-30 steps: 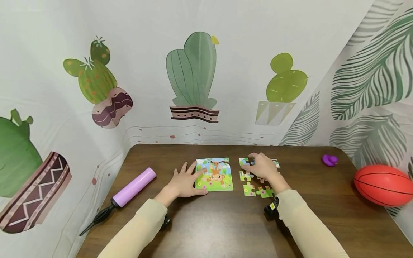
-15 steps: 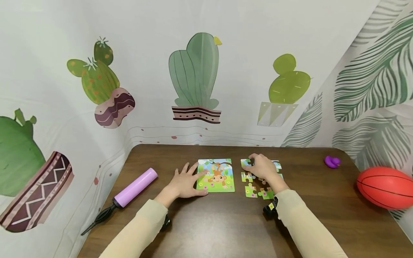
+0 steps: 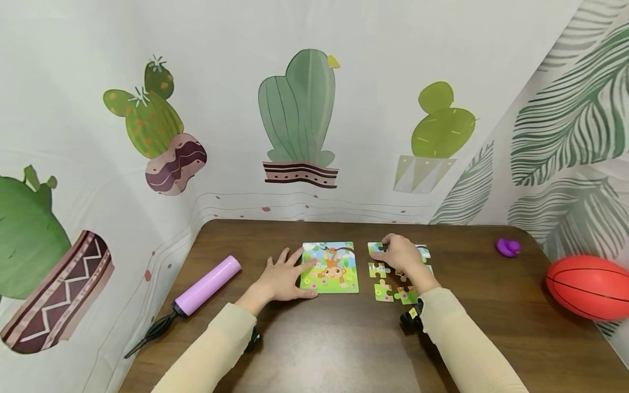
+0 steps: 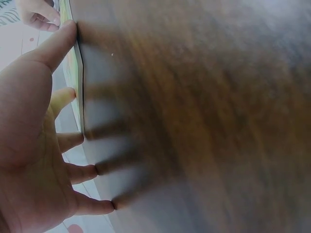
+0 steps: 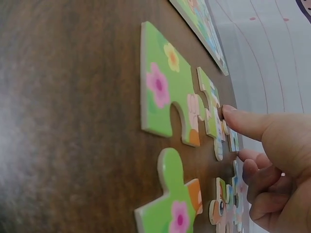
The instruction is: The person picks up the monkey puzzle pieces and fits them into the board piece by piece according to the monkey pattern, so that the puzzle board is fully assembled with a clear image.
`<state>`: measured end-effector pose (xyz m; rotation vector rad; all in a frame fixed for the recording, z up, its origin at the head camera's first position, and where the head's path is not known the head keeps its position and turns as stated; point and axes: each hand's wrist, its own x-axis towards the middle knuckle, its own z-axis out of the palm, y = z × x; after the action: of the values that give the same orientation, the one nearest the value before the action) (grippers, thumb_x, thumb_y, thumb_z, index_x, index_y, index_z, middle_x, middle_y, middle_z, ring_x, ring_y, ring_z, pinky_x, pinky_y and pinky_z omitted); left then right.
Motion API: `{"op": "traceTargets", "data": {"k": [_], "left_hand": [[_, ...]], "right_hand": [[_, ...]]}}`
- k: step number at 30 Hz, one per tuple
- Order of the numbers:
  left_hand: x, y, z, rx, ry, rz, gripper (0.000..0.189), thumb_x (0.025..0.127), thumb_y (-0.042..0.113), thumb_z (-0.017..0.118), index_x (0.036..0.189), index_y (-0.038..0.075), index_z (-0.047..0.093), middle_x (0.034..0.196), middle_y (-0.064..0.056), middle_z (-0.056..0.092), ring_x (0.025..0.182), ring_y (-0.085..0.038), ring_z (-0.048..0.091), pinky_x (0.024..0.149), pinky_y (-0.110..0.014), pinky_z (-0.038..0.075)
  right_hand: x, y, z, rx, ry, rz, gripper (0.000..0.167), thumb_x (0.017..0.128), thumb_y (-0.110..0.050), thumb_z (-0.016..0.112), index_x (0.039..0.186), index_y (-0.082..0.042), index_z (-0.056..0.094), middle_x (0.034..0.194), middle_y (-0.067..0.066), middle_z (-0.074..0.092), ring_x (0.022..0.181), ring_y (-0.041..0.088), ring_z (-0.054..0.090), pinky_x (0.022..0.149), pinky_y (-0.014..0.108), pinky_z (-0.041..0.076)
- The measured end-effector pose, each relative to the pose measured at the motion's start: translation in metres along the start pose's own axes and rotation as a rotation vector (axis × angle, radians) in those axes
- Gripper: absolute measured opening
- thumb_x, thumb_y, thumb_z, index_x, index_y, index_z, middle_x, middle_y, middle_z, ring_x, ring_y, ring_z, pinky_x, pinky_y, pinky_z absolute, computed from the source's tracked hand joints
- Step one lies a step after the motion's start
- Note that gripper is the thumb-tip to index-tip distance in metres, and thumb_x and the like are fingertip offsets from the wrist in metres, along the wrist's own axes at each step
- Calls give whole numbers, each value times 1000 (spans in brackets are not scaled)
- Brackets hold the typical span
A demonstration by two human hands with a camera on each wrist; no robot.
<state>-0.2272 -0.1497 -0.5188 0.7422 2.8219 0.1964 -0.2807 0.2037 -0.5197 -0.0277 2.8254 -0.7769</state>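
Past the lilac hand pump point(image 3: 208, 285) at the left, your left hand point(image 3: 281, 280) lies with fingers spread, thumb and index finger touching the monkey picture board point(image 3: 336, 266), outer fingertips down on the counter point(image 3: 314, 344). Just right of that board lie the loose jigsaw pieces in rough rows, and your right hand point(image 3: 405, 255) is over their far side, thumb and index finger set about the far-left jigsaw piece point(image 3: 375, 248), the other fingers curled. I judge that you are steadying the board while laying out or straightening the pieces to match its picture. The next move seems to call for a light nudge or pinch on that far-left piece, without disturbing the middle-left piece point(image 3: 377, 269) or the near-left piece point(image 3: 383, 292).

Now for what you can't see well. The left wrist view shows the board almost edge-on, its picture washed out. I cannot tell whether your right fingers pinch the far-left piece or merely touch it. Your right hand and wrist cover much of the middle and right-hand pieces, so their count and fit stay uncertain. Beyond the purple duck point(image 3: 508, 247), the red ball point(image 3: 589, 287) is cut off at the right edge.
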Motion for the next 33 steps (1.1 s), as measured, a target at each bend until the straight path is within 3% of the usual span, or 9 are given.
{"op": "traceTargets", "data": {"k": [6,16,24,33], "left_hand": [[0,0,-1,-7,0,4,90,88,80,58,163,38,35,172,-10,16,153,-50,16,106,-81,25],[-1,0,-2,-10,-2,2,90,88,80,59,163,37,35,172,-10,17,153,-50,16,106,-81,24],[0,-1,0,-4,0,-3,90,87,81,57,163,39,34,172,-9,16,154,-49,15,107,-81,23],[0,0,1,-4,-7,-10,90,87,82,57,163,40,33,173,-9,15,154,-49,14,108,-81,23]], "right_hand": [[0,-2,-2,-16,4,1,66,92,-49,77,137,-5,59,67,3,63,53,20,53,52,36,41],[-4,-5,0,6,91,-41,61,88,-45,83,128,-7,59,100,5,62,71,22,58,57,38,44],[-3,0,1,39,109,-59,58,87,-42,83,129,-9,58,104,6,69,74,22,64,57,39,48],[-7,0,-3,139,144,-125,32,98,-23,72,123,-6,67,100,9,73,79,25,69,72,50,54]]}}
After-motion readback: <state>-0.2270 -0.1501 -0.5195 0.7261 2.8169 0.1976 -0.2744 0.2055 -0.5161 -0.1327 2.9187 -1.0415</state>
